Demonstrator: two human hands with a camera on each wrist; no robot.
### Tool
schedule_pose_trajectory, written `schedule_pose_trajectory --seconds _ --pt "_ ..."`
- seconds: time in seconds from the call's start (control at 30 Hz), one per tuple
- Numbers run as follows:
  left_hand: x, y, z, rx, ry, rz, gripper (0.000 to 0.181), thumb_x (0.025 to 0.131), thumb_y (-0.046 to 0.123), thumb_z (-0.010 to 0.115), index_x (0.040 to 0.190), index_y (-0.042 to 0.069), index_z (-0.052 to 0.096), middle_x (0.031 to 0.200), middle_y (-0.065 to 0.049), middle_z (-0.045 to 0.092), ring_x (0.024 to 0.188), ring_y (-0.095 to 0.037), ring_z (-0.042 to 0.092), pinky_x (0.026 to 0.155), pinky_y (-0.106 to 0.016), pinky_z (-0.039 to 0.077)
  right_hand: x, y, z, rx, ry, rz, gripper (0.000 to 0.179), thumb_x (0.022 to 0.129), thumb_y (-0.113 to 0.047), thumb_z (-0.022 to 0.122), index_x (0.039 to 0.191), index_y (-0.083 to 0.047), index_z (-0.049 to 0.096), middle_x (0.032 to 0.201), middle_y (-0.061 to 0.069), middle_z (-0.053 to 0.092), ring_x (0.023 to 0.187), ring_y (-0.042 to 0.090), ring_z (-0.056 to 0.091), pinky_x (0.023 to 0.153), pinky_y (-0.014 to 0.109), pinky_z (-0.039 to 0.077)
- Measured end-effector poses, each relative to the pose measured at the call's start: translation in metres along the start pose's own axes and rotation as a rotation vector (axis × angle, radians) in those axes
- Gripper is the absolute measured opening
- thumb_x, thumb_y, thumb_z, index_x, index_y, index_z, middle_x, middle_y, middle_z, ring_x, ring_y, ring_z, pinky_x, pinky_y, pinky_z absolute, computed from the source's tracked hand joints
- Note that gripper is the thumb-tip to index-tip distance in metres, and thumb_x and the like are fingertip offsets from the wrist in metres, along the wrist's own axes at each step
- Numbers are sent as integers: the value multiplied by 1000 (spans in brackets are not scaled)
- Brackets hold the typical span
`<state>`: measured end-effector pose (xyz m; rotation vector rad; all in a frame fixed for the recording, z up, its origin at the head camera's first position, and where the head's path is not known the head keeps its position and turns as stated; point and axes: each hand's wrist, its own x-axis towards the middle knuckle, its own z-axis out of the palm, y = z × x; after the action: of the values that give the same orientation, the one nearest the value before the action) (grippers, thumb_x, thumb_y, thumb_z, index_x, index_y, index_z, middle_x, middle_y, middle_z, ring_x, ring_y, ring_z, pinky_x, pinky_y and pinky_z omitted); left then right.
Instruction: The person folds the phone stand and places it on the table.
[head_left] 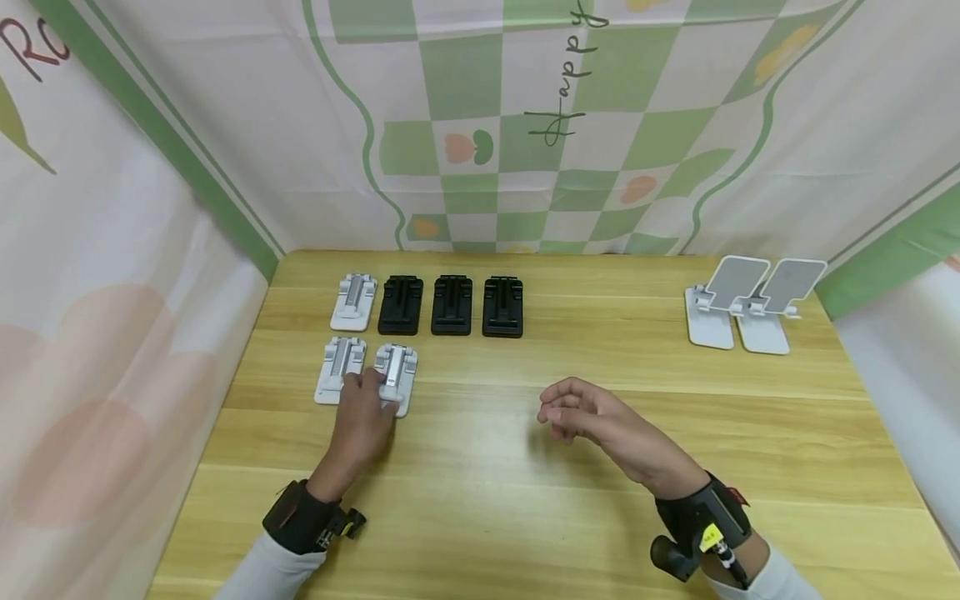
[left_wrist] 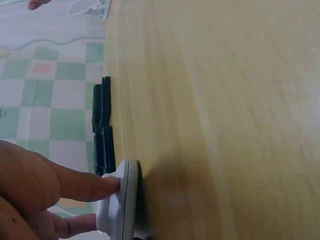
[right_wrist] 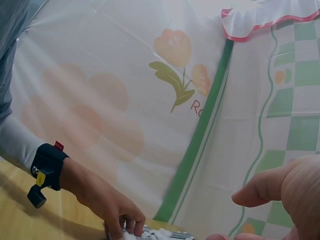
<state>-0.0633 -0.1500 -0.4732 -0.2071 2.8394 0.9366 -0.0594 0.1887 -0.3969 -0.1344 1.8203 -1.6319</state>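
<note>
My left hand [head_left: 365,421] pinches a white folded phone stand [head_left: 400,375] at the left of the table, with thumb and fingers at its sides. In the left wrist view the thumb lies on that white stand [left_wrist: 122,200], and a dark shadow runs along its edge. Just left of it lies another white folded stand [head_left: 341,367], partly behind my fingers. My right hand [head_left: 600,421] hovers over the middle of the table, fingers loosely bent, holding nothing.
A back row holds one white folded stand [head_left: 353,302] and three black folded stands, the nearest to the middle being a black stand [head_left: 503,308]. Two unfolded white stands [head_left: 738,283] stand upright at the far right. Patterned cloth [head_left: 465,100] hangs behind the wooden table [head_left: 480,517].
</note>
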Motion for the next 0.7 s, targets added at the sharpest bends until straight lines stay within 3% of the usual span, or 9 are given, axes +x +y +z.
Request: schedule_pose_trajectory --seconds 0.4,0.57,0.7 --pt "-3 -1 3 23 17 -8 50 85 10 69 126 -12 50 106 -23 45 94 -31 43 67 -35 43 -2 2 -3 12 1 -5 40 98 -24 55 124 4 45 108 17 56 89 26 57 78 32 51" --pt "-3 0 3 14 0 -30 51 86 11 68 128 -11 50 107 -22 45 94 -30 41 65 -33 40 -2 4 -6 11 18 -8 40 98 -24 55 125 4 45 111 21 55 93 35 57 81 36 52" --pt "-3 0 3 19 -1 -23 51 86 11 68 128 -12 50 107 -22 45 94 -30 41 65 -34 41 -2 2 -18 -16 80 -9 42 97 -27 55 127 0 46 111 20 58 98 39 55 85 42 51"
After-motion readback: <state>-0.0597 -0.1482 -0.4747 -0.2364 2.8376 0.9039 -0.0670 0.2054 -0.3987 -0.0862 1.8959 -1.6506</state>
